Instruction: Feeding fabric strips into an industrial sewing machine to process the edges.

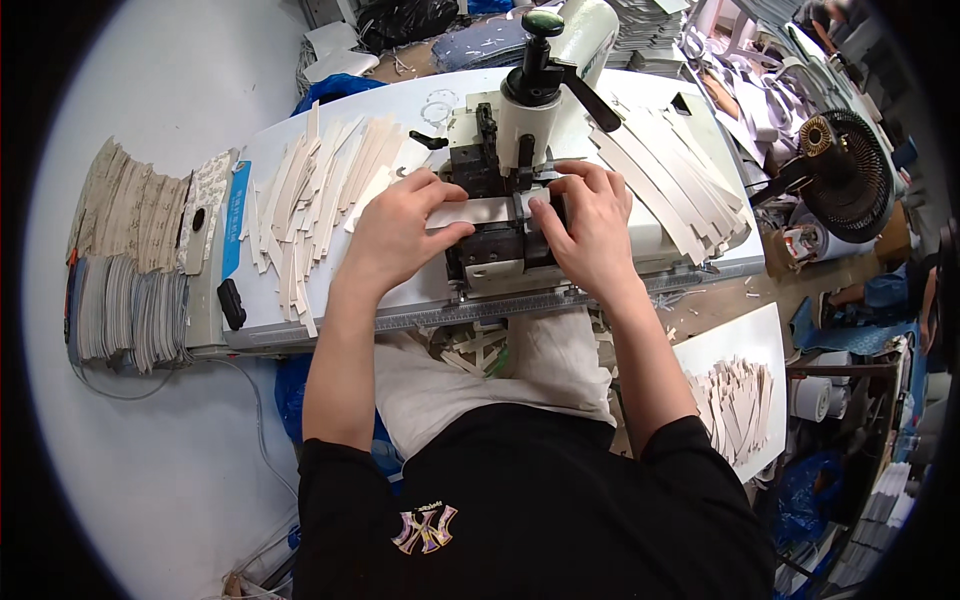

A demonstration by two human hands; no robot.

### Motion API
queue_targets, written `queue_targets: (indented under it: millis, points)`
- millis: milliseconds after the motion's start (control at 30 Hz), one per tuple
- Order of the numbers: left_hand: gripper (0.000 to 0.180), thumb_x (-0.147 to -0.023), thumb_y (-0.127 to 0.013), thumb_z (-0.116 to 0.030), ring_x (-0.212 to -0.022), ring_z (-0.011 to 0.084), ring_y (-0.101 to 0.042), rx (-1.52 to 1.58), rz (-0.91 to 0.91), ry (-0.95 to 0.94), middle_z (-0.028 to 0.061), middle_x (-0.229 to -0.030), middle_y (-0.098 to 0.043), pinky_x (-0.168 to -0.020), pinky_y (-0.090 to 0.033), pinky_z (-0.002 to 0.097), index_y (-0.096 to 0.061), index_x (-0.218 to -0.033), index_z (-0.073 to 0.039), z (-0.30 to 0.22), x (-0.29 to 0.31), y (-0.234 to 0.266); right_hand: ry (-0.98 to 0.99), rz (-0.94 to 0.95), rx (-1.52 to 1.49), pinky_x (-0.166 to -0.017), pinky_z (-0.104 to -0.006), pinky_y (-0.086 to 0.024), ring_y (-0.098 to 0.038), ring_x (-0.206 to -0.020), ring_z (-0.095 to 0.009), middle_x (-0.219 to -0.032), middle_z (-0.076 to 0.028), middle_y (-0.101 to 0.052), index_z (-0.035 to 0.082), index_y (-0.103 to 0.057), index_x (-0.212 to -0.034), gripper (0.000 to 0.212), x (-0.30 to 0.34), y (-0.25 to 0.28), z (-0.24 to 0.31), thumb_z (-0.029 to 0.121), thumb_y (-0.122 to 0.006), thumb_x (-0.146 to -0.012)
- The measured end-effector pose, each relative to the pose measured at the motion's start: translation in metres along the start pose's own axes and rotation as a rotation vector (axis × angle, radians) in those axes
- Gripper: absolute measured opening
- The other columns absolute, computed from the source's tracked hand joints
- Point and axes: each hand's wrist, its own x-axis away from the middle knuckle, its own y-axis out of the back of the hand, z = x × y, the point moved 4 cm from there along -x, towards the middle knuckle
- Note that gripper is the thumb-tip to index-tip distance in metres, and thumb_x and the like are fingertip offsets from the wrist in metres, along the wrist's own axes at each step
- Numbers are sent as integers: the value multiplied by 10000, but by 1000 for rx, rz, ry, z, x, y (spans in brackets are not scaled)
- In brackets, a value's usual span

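A pale strip (480,211) lies flat across the black bed of a white-and-black bench machine (528,125), under its upright head. My left hand (398,228) is closed on the strip's left part, with thumb and fingers along its two long edges. On the other side of the head, my right hand (592,222) is closed at the strip's right end, its thumb pressed down there and its fingers bent over the machine's right side. The middle of the strip passes beneath dark machine parts that partly hide it. Whether it is leather or board I cannot tell.
Loose pale strips (305,200) are heaped left of the machine, and more strips (675,180) fan out on its right. A metal ruler (420,316) edges the white table. Stacked sheets (130,310) stand far left. A black fan (845,175) is at the right.
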Motion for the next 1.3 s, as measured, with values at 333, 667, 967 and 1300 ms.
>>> queue_targets:
  millis: [333,667,967,1300]
  points:
    - [211,-931,-822,-155,-801,190,-650,137,-35,31,57,-1010,-677,-729,-544,337,-787,-1110,-50,-5,-10,-20,-188,-231,-30,-1089,-417,-403,-524,-1243,-294,-1240,-97,-664,15,-706,-1091,213,10,83,-73,218,-641,-1074]
    - [230,-984,-770,-205,-875,292,-696,-125,-93,401,113,-1044,-721,-804,-565,423,-748,-1136,-33,97,37,-11,-461,-394,267,-1150,-487,-335,-478,-1324,-311,-1351,-95,-646,41,-719,-1134,278,34,112,-136,302,-671,-1049]
    - [438,-956,-792,-325,-986,377,-757,-351,-292,697,223,-1160,-743,-890,-603,486,-669,-1234,-9,134,42,-45,-324,-523,385,-1219,-503,-237,-430,-1425,-310,-1545,-72,-562,106,-684,-1301,380,32,97,-88,367,-721,-1028]
    - [295,-1072,-634,-133,-839,269,-715,389,-219,330,121,-1082,-722,-806,-567,408,-704,-1345,-44,49,36,14,-116,-204,25,-1174,-475,-308,-456,-1379,-328,-1488,-88,-589,88,-702,-1211,317,35,46,-33,255,-778,-952]
